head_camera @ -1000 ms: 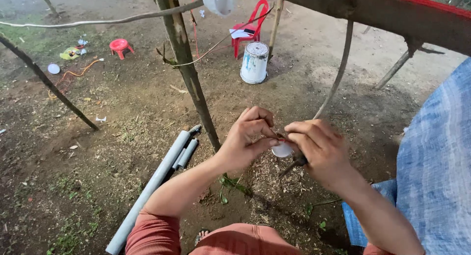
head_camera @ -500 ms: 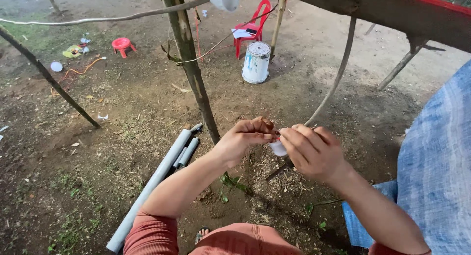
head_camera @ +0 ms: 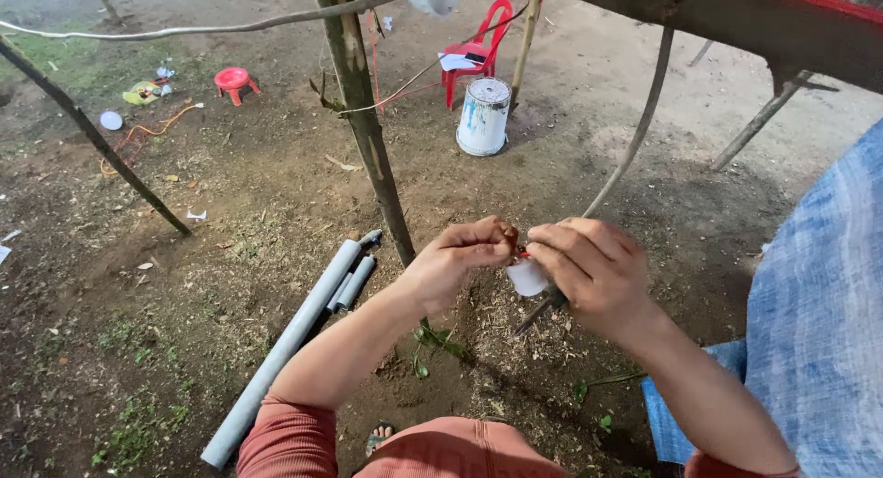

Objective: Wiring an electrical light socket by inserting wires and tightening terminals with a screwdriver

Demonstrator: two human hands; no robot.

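My left hand and my right hand meet in front of me over bare dirt. Between them is a small white cylinder-shaped object with a bit of red at its top. My right hand wraps around it, and a dark thin tool or stem sticks out below that hand. My left hand's fingertips pinch at the red top of the white object. A thin bent stick rises from behind my right hand.
A wooden post stands just beyond my hands. Grey plastic pipes lie on the ground at left. Farther off are a white bucket, a red chair and a red stool. Blue cloth hangs at right.
Both hands have stayed together on the white object with small finger shifts. The view has tilted slightly, so the hands sit a little lower and further right in the picture.
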